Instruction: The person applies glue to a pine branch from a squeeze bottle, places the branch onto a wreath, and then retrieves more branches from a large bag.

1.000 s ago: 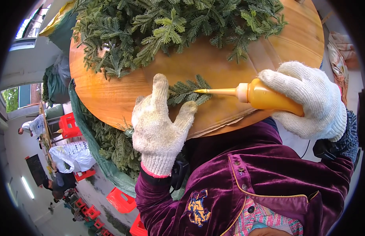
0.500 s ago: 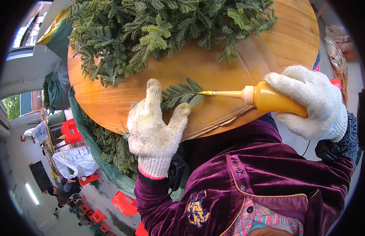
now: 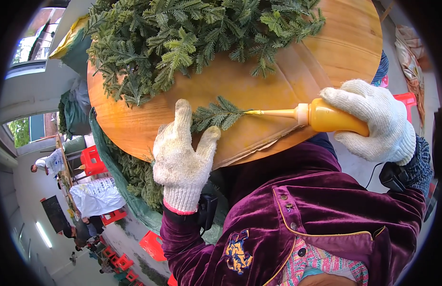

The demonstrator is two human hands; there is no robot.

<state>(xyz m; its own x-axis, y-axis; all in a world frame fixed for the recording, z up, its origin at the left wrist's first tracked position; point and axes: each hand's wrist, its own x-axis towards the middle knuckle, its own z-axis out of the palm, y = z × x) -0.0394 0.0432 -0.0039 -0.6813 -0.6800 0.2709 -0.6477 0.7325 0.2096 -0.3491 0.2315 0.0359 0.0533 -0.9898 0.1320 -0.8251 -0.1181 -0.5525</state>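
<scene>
My right hand point(image 3: 378, 121), in a white knit glove, is wrapped round a squeeze bottle point(image 3: 333, 117) of yellow-orange liquid. The bottle lies nearly level, its long thin nozzle aimed left. The nozzle's yellow-coated tip meets the right end of a small green fir sprig point(image 3: 220, 114). My left hand point(image 3: 182, 152), in a soiled white glove, is beside the sprig's left end. Its index finger and thumb are stretched apart, with the sprig showing between them; the other fingers are partly hidden. Both hands are over the near edge of the round wooden table point(image 3: 121, 121).
A big heap of fir sprigs point(image 3: 182, 38) covers the table's far side. A cardboard sheet point(image 3: 259, 148) lies on the near side. More greenery point(image 3: 135, 167) fills a green sack point(image 3: 152, 219) at the left. Red stools point(image 3: 153, 245) stand beyond, and people point(image 3: 80, 231) are in the background.
The view has shifted slightly. My left index finger and thumb sit a little closer together, and the nozzle tip still meets the sprig's right end.
</scene>
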